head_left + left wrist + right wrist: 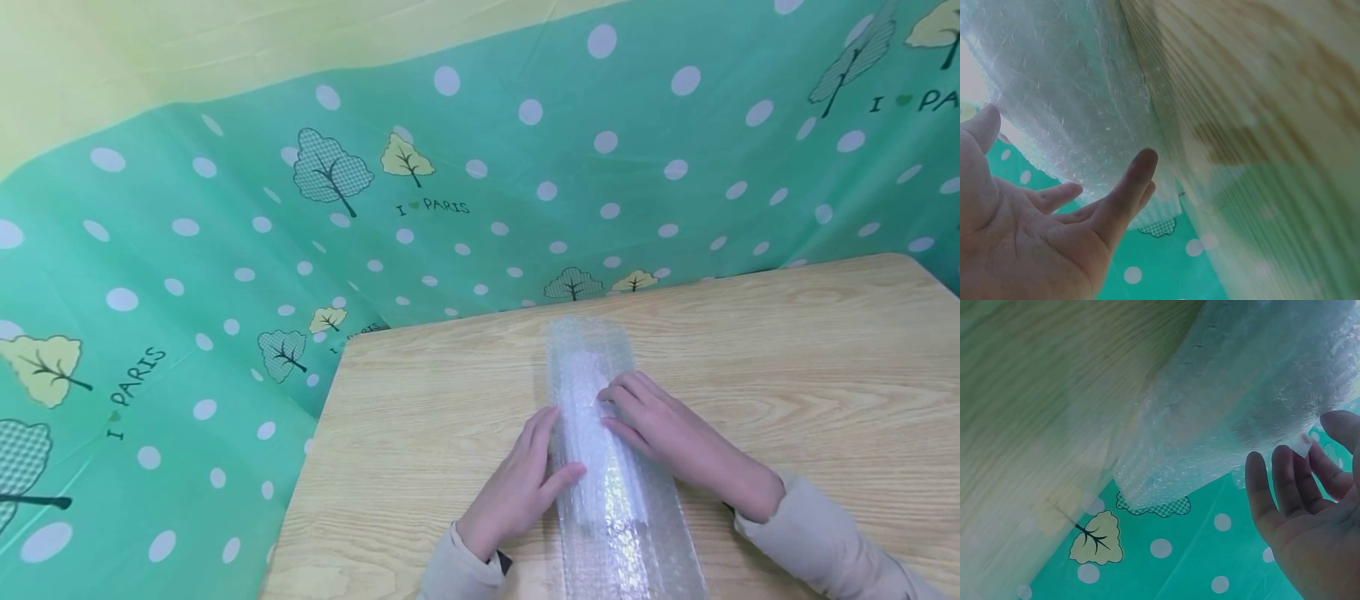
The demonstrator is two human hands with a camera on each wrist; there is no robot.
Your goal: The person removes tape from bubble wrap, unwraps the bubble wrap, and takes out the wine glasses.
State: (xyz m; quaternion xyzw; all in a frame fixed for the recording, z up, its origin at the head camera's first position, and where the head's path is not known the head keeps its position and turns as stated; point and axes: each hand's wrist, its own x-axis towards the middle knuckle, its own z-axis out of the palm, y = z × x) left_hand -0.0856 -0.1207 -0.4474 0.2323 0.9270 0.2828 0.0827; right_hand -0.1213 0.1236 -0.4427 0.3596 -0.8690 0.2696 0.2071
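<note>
A long strip of bubble wrap (592, 542) lies lengthwise on the table, folded over a pale, narrow bundle (588, 433) whose kind the plastic hides. My left hand (521, 483) rests along its left side, with fingers extended and the thumb lying on top. In the left wrist view that hand (1054, 231) has its fingers spread beside the bubble wrap (1066, 94). From the right, my right hand (667, 429) touches the top of the bundle with slightly bent fingers. The right wrist view has this hand (1310, 512) at the wrap's edge, near a small white piece (1301, 445).
The wood-grain table (810, 375) extends on both sides of the wrap. Behind it and to the left hangs a green curtain (480, 200) with white dots and printed trees. The table's left edge runs close to the curtain.
</note>
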